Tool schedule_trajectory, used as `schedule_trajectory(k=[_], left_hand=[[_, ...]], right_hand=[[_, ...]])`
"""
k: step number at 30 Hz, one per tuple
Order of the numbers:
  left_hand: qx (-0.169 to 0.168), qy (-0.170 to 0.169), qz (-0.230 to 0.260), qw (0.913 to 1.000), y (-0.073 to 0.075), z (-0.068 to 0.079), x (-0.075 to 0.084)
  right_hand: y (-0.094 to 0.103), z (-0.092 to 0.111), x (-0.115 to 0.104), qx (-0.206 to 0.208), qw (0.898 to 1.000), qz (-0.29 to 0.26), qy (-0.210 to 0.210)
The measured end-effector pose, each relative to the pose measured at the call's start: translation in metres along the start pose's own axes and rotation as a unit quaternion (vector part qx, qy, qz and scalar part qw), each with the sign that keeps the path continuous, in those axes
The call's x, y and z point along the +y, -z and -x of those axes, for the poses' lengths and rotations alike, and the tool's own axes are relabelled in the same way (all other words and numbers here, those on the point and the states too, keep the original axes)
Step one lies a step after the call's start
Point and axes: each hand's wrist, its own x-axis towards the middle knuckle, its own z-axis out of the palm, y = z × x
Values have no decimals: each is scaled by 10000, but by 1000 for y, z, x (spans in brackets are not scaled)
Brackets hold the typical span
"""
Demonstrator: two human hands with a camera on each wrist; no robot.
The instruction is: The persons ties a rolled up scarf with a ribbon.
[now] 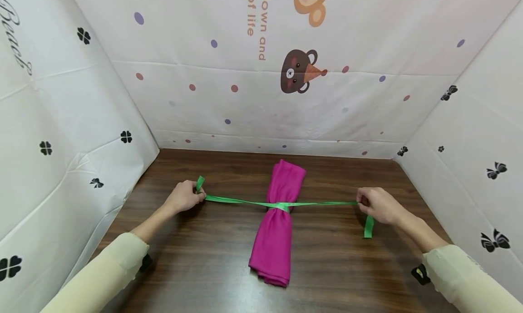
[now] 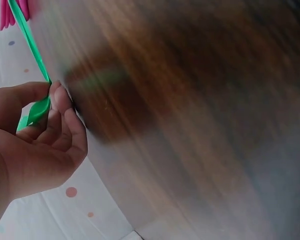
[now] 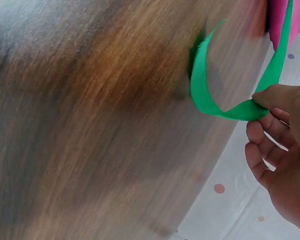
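Observation:
A folded magenta cloth (image 1: 273,245) lies lengthwise on the table, cinched at its middle by a green ribbon (image 1: 241,201). Both ends of the ribbon stretch out sideways, nearly straight. My left hand (image 1: 185,196) pinches the left end between thumb and fingers, and a short tail sticks up past them. On the other side my right hand (image 1: 380,205) pinches the right end, its loose tail hanging down below the fingers. In the right wrist view that green tail (image 3: 202,95) curls away from the fingertips. The cloth's edge shows pink in the left wrist view's top corner.
The dark wooden table (image 1: 196,267) is bounded by a white printed back sheet (image 1: 245,104) and by white side sheets with black clover and bow prints, left (image 1: 73,109) and right (image 1: 470,131). Dark bands sit near both sleeve cuffs.

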Motion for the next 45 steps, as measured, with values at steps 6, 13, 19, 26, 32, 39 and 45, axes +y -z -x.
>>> schedule_trajectory(k=[6, 13, 19, 26, 32, 39, 45], left_hand=[[19, -29, 303, 9995, 6, 0, 5], [48, -25, 498, 9987, 9, -4, 14], [-64, -23, 552, 9985, 7, -9, 19], [-204, -21, 581, 9981, 5, -11, 19], [-136, -50, 477, 9988, 3, -13, 21], [-165, -14, 356, 9992, -3, -13, 24], [-219, 14, 350, 9991, -9, -14, 25]], right_hand=[[5, 0, 1, 128, 9998, 146, 53], [5, 1, 6, 623, 9966, 515, 143], [5, -3, 4, 1603, 9841, 737, 208], [5, -4, 3, 2196, 9721, 792, 211], [3, 1, 5, 1602, 9841, 758, -98], [-8, 3, 7, 1259, 9896, 688, 25], [-17, 3, 5, 1183, 9909, 644, 8]])
